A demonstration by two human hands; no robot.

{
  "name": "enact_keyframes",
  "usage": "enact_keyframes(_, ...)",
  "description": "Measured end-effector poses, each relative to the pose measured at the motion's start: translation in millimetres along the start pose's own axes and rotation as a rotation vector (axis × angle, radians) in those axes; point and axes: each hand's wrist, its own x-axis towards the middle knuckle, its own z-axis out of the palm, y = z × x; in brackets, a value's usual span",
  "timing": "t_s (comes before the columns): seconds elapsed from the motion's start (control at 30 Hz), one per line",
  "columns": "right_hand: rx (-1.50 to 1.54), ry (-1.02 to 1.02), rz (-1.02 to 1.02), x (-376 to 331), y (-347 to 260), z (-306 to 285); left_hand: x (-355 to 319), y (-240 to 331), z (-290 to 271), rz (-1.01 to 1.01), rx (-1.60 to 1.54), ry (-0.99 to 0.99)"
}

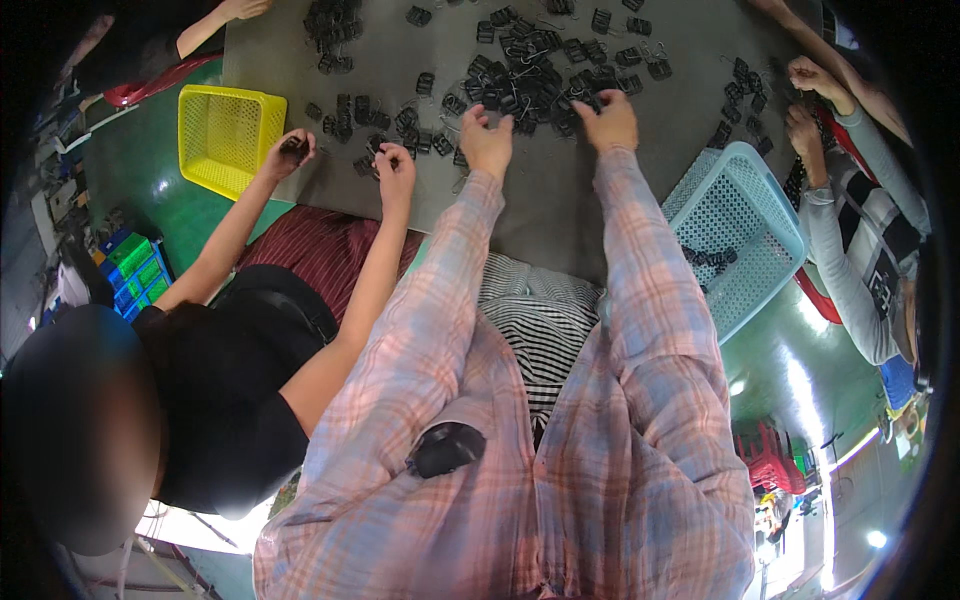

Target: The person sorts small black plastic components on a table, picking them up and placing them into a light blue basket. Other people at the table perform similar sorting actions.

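A loose heap of small black ribbed pieces (515, 75), some with thin wire hooks, lies on the grey table (545, 205) in front of me. My left hand (487, 147) is at the heap's near edge, thumb and fingers apart, with nothing visible in it. At the right side of the same heap is my right hand (611, 124), its thumb spread toward the pieces and its fingers bent forward. I see nothing held there either, though the thumb tip is very close to a black piece.
A light blue basket (742, 160) with a few black pieces inside stands at the table's right edge. On the left is a yellow basket (232, 95). A person beside me on the left holds black pieces in both hands (292, 152). Other people's hands (803, 125) work at far right.
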Motion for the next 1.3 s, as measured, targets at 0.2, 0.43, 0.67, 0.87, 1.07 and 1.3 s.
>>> enact_keyframes(0.2, 0.302, -0.299, -0.001, -8.9, -5.3, 52.3, 19.7, 16.2, 20.4, -0.059, -0.214, -0.448)
enact_keyframes(0.43, -0.163, -0.22, -0.181, -34.2, -1.9, -18.3, 47.8, 21.5, -28.3, -0.194, -0.139, -0.669)
enact_keyframes(0.67, 0.793, -0.508, 0.236, -33.7, 3.4, -47.4, 46.4, 28.1, -26.0, 0.357, 0.17, -0.462)
enact_keyframes(0.87, 0.322, -0.405, 0.068, -35.4, 37.5, -17.7, 25.3, 37.6, 22.1, 0.633, 0.393, -0.269)
enact_keyframes(1.07, -0.037, -0.058, -0.049, -46.9, -15.3, -21.6, 36.5, 53.9, 6.7, 0.514, 0.593, -0.364)
enact_keyframes(1.3, 0.355, -0.357, 0.247, -34.7, -18.2, -2.6, 52.7, 36.7, -37.7, 0.505, 0.52, -0.347)
